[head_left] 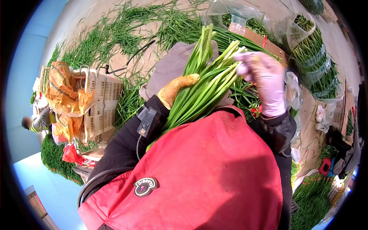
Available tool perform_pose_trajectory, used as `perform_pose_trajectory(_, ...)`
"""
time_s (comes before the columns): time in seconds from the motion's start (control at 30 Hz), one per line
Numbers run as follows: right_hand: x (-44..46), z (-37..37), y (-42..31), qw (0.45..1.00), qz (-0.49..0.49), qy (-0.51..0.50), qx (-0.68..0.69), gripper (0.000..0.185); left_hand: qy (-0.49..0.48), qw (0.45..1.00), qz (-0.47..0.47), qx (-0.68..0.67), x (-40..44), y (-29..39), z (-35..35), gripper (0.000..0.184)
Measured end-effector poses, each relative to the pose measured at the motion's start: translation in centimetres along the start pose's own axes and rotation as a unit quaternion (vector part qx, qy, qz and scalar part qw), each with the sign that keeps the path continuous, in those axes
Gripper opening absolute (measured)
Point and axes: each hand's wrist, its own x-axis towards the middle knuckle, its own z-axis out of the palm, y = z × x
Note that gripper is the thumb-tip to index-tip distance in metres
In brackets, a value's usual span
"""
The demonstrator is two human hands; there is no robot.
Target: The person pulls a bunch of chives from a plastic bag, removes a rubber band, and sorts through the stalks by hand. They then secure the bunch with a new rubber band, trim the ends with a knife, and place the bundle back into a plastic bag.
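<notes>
My left hand (178, 89), in an orange-yellow glove, is closed round a bunch of garlic chives (203, 90). The long flat green leaves run down over my forearm, and their pale stem ends fan out toward the upper right. My right hand (266, 80), in a thin pale pink glove, is at those stem ends with its fingers bent. Motion smears its fingertips, so I cannot make out whether they grip a stem. Below the bunch spreads my red apron (199, 168). Grey-brown cloth (168, 71) shows behind the chives.
Loose green leaves (111, 36) litter the floor. At left stands a cream plastic crate (109, 101) with an orange woven sack (63, 90) over it. A plastic-wrapped chive bundle (314, 57) lies at upper right, near a cardboard box (264, 44). Another person (38, 122) is at far left.
</notes>
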Motion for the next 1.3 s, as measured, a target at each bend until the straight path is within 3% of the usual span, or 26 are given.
perform_pose_trajectory(0.07,0.5,1.2,1.8,0.994,0.088,-0.060,-0.006,0.024,0.008,0.999,-0.002,0.051,-0.2,0.0,0.7,0.028)
perform_pose_trajectory(0.13,1.2,2.4,3.2,0.991,0.117,-0.045,-0.053,0.026,0.021,0.994,0.001,0.105,-0.2,0.1,1.4,0.032)
perform_pose_trajectory(0.23,1.5,3.0,4.5,0.994,0.100,-0.025,-0.017,0.025,0.034,0.983,0.021,0.181,-0.6,-0.1,2.8,0.039)
perform_pose_trajectory(0.37,1.8,2.8,5.0,0.994,0.109,-0.029,-0.014,0.018,0.024,0.984,0.023,0.174,-0.6,-0.1,3.4,0.036)
perform_pose_trajectory(0.47,0.8,3.5,5.9,1.000,0.004,-0.024,-0.013,0.014,0.034,0.989,0.015,0.144,-0.4,0.0,2.6,0.031)
perform_pose_trajectory(0.53,-0.3,3.4,4.8,0.990,-0.004,-0.140,-0.024,0.010,0.059,0.991,0.023,0.115,-0.2,-0.1,1.8,0.032)
perform_pose_trajectory(0.6,-1.9,2.9,2.9,0.968,0.080,-0.202,0.128,0.007,0.073,0.992,0.026,0.096,0.0,0.0,1.1,0.033)
perform_pose_trajectory(0.73,-3.0,-1.2,1.3,0.962,-0.003,-0.190,0.194,0.010,0.058,0.998,-0.007,0.035,-0.2,0.4,1.3,0.037)
perform_pose_trajectory(0.83,-2.9,-4.3,2.6,0.930,-0.149,-0.180,0.283,0.010,0.072,0.997,-0.002,0.013,-0.1,0.4,0.8,0.035)
perform_pose_trajectory(0.87,-3.1,-5.4,2.7,0.937,-0.136,-0.185,0.264,0.008,0.068,0.998,0.000,0.018,-0.1,0.4,0.7,0.034)
perform_pose_trajectory(0.93,-3.2,-5.0,2.8,0.986,-0.086,-0.073,0.124,0.014,0.060,0.998,0.000,0.027,0.1,0.3,0.7,0.033)
perform_pose_trajectory(0.97,-3.4,-4.7,2.2,0.997,0.041,-0.035,0.056,0.018,0.070,0.996,-0.002,0.052,0.1,0.2,1.2,0.034)
perform_pose_trajectory(1.0,-3.3,-3.4,1.7,0.995,0.086,0.000,0.044,0.015,0.066,0.995,0.000,0.072,0.2,0.1,1.4,0.034)
perform_pose_trajectory(1.07,-2.2,-2.1,2.2,0.994,0.087,-0.063,-0.003,0.012,0.058,0.992,0.005,0.110,0.3,0.1,1.6,0.034)
perform_pose_trajectory(1.13,-1.1,-0.2,3.2,0.993,0.081,-0.057,-0.061,0.014,0.064,0.986,0.019,0.151,0.4,0.0,1.5,0.036)
perform_pose_trajectory(1.2,0.3,0.8,5.2,0.971,0.003,-0.056,-0.234,0.030,0.045,0.983,0.020,0.175,0.1,0.1,2.7,0.037)
perform_pose_trajectory(1.3,1.0,1.9,4.7,0.931,-0.080,-0.044,-0.354,0.027,0.040,0.981,0.024,0.189,-0.1,0.0,3.4,0.038)
